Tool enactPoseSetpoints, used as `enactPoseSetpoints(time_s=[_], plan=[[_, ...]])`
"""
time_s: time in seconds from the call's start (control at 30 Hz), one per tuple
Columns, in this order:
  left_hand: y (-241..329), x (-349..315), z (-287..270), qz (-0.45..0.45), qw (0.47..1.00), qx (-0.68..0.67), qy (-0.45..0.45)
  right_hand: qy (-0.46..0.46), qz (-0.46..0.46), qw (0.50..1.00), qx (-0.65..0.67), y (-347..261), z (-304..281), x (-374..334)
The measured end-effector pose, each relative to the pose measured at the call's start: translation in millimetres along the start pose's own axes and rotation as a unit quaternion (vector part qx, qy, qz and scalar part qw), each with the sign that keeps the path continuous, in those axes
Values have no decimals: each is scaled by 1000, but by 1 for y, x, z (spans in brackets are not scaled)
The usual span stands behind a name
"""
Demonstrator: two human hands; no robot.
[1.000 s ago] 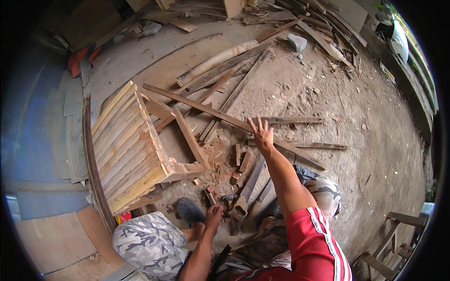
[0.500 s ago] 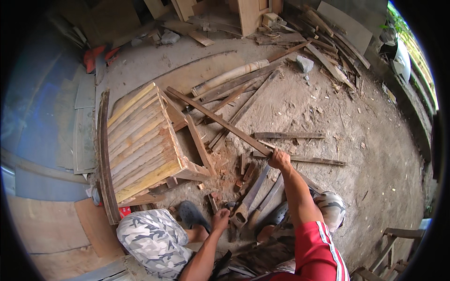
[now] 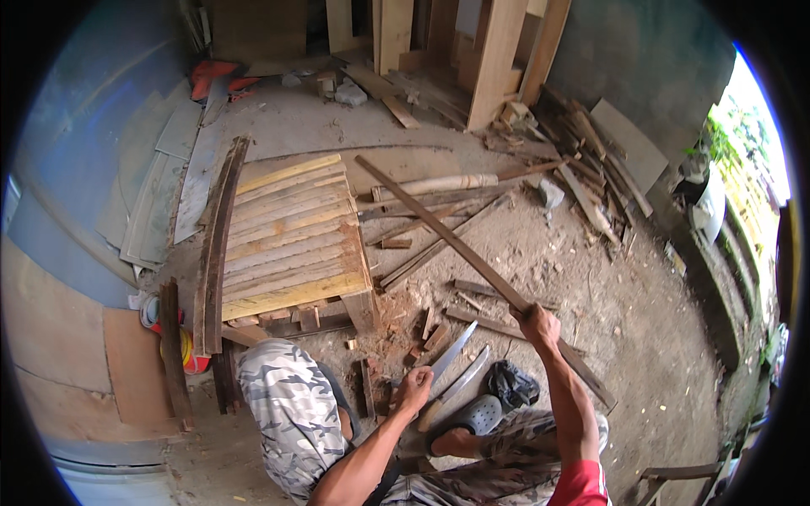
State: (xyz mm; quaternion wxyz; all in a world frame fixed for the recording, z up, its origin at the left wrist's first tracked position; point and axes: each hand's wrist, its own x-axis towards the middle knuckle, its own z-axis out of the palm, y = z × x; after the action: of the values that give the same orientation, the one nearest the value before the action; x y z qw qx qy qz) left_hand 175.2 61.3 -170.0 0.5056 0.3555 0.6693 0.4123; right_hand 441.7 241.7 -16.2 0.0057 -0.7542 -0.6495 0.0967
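Observation:
My right hand is closed around a long, narrow wooden board. The board slants from beside the slatted wooden piece down past my right forearm. Lower and to the left, my left hand has its fingers curled at the handle end of a handsaw; the hand covers that handle. The saw's blade points up and away from me. Beside it on the ground lies a second bladed tool with a light wooden handle, close to my shoe.
A slatted wooden piece stands left of centre, with dark upright boards along its left side. Several beams and offcuts lie on the dirt floor. A scrap wood pile sits at the back right. A black plastic bag lies near my shoe.
The view has tilted up and shifted. My left hand has moved over the handsaw's handle, which showed beside it before. The long board stays in my right hand, its near end now visible past my forearm.

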Motion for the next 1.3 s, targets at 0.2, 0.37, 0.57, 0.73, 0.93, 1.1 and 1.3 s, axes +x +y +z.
enactPoseSetpoints(time_s=[0.2,0.37,0.57,0.73,0.93,1.1,1.3], plan=[[141,-16,3,197,973,-109,-49,181,90,979,22,100,-74,-50],[317,-4,-73,229,971,-53,-33,340,-3,936,85,165,-73,-89],[412,54,-190,332,916,-215,65,352,-57,925,130,176,-62,-97],[429,59,-324,369,855,-296,212,350,-138,920,112,174,-71,-81],[394,24,-468,295,853,-321,285,301,-276,904,125,112,-81,-52],[350,-22,-510,333,850,-299,278,230,-354,898,124,56,-83,-6],[332,-73,-502,379,814,-239,369,214,-337,913,79,-20,-65,36]])
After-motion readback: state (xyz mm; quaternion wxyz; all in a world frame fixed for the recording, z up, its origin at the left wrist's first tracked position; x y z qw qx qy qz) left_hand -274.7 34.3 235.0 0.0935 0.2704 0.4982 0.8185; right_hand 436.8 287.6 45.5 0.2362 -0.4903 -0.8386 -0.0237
